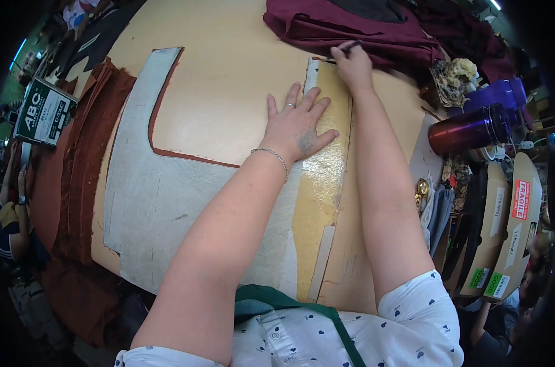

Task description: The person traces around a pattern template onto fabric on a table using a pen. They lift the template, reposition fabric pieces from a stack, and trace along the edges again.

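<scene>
A large U-shaped pattern template (186, 202), grey-white with a yellowish shiny right strip, lies on the table. Narrow edges of rust-brown fabric (192, 157) show from under it along the inner cutout. My left hand (300, 122) rests flat with spread fingers on the template's right arm, pressing on its surface. At the far end of that arm, my right hand (354, 67) pinches a slim dark pen (351, 46), its point by the template's top edge. The fingers partly cover the pen.
Maroon fabric (351, 21) lies at the back, just beyond my right hand. Folded rust-brown cloth (82, 165) and a green ABC box (44, 113) are on the left. A purple-red tumbler (464, 129) and cardboard boxes (511, 226) stand at right. Another person (11, 226) is at far left.
</scene>
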### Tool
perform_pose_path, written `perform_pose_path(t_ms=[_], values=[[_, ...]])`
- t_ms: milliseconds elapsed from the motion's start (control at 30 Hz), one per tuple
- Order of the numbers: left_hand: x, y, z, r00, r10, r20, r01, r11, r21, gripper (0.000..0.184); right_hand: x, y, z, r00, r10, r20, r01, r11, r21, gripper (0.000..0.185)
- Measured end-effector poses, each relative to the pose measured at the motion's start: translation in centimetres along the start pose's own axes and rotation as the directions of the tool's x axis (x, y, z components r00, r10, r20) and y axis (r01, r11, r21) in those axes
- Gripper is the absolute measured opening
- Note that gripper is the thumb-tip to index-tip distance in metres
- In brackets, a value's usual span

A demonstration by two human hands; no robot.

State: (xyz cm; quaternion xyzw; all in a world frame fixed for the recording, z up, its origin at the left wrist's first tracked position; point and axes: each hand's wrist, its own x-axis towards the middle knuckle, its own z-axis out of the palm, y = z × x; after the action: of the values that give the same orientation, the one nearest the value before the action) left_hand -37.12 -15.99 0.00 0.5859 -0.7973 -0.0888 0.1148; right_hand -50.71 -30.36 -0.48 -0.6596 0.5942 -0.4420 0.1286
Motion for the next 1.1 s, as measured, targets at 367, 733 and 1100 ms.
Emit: perform_pose_path(t_ms=[367, 733, 1100], values=[[0.0, 0.1, -0.8, 1.0, 0.007, 0.026, -0.007, 1.0, -0.003, 0.067, -1.9, 1.1, -8.6, 0.987, 0.015, -0.162, -0.025, 0.998, -0.062, 0.023], [-17.9, -16.6, -8.6, 0.835, -0.463, -0.299, 0.106, 0.667, -0.737, 0.033, -19.4, -6.2, -17.6, 0.919, 0.387, 0.072, -0.388, 0.858, 0.338, 0.014], [-34.9, -27.7, -8.9, 0.677, -0.638, -0.367, 0.533, 0.768, -0.354, 0.042, -34.1, -11.4, -14.7, 0.849, 0.433, 0.303, -0.463, 0.886, 0.031, 0.024]])
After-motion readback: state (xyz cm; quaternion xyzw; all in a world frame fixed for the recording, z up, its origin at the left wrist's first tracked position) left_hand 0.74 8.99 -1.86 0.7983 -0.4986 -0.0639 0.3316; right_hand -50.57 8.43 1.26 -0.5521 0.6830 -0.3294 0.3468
